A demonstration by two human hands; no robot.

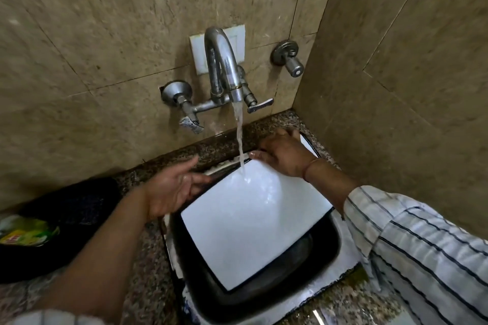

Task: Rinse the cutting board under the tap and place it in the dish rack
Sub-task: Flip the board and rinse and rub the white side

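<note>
Slippage is the main worry in the head view, the only view given: the white cutting board (253, 221) lies tilted over the dark sink (311, 266), its far edge raised toward the wall and its near corner dipping low into the basin, and just one hand appears to have hold of it. Water (239, 140) runs from the tap (224, 66) and lands on the board's upper part, close to the right hand (284, 158), so the surface there is wet and, I judge, slick. That right hand lies over the far right corner, its fingers (257, 154) stretched fairly flat along the top edge and close together; whether the thumb hooks underneath I cannot tell, since the hand covers it. If that hold is only a press from above, the board could slide down into the basin or twist sideways under the stream. The left hand (171, 187) hangs just beside the board's left edge, palm turned up and fingers spread loosely (it seems not to touch the board, though its fingertips sit very near the far left corner). A second risk is splash: water hitting the sloped face may run off onto the speckled counter (148, 245) instead of into the sink. No dish rack is visible, so the carry would start blind.
</note>
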